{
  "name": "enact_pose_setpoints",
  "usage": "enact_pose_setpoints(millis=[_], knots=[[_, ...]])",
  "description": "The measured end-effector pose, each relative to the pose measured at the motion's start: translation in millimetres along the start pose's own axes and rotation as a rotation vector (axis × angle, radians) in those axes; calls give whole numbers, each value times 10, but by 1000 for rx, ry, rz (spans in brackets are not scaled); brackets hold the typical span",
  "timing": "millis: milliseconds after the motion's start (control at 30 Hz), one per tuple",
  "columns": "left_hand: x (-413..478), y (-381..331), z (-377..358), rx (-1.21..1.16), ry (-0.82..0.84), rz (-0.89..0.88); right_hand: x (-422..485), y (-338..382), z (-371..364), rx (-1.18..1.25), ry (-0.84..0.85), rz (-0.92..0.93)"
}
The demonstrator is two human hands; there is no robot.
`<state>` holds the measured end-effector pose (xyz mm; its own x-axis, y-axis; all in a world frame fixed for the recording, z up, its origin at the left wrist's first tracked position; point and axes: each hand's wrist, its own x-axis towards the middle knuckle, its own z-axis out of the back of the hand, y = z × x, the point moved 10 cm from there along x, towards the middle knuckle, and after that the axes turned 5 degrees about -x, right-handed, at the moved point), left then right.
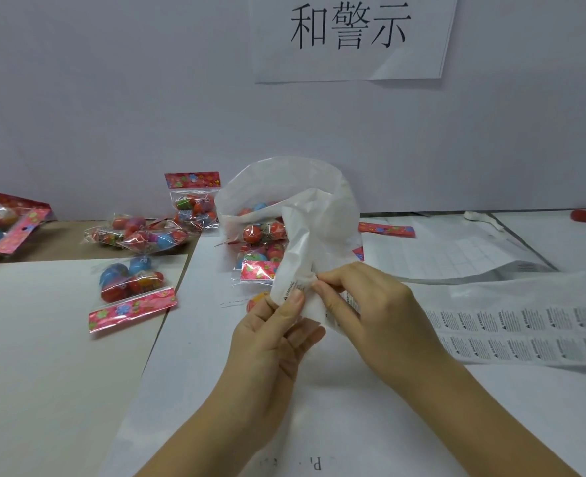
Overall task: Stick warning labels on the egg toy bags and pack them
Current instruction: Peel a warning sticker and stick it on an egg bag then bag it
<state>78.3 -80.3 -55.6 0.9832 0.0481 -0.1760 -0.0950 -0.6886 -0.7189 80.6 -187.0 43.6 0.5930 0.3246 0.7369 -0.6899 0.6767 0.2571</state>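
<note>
At the far left edge of the tabletop [543, 407], a pair of egg toy bags [2, 218] with red flowered headers is seen, partly cut off. Further right, a loose heap of egg bags [136, 235] lies near the wall. One upright egg bag [195, 201] is leaned against the wall just beside the heap. In front of these, a single egg bag [131, 290] is laid flat on a pale board [61, 339], its header turned toward the viewer.

At the centre, a large translucent white bag [284, 187] is held up with its mouth open, and further egg bags [264, 232] are seen stacked at its left side. A fold of this bag, bearing a warning label [290, 290], is pinched by the left grip [271, 339], with the thumb pressed flat just below the label. Close on the right, the bag's edge is pinched between thumb and forefinger of the right grip [370, 304].

Behind the right grip, a stripped backing sheet [457, 253] and a red header strip [386, 229] are laid on the tabletop. To the right, a sheet of warning labels [525, 335] is spread flat. On the wall above, a paper sign [350, 36] is hung.
</note>
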Motion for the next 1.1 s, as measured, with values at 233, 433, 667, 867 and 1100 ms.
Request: enact_pose_setpoints(millis=[233,433,667,867,1100], knots=[[-10,-11,-63,-8,39,-1,-4,-10,78,-30,-61,19],[-1,-25,-82,-97,56,20,20,-151,62,114,-27,-87],[-13,189,38,144,23,239,76,-416,378,-13,-204,-175],[-78,376,-55,409,137,345,31,-130,143,373,-108,-88],[-134,389,-130,682,303,373,-66,261,-39,53,-74,242]])
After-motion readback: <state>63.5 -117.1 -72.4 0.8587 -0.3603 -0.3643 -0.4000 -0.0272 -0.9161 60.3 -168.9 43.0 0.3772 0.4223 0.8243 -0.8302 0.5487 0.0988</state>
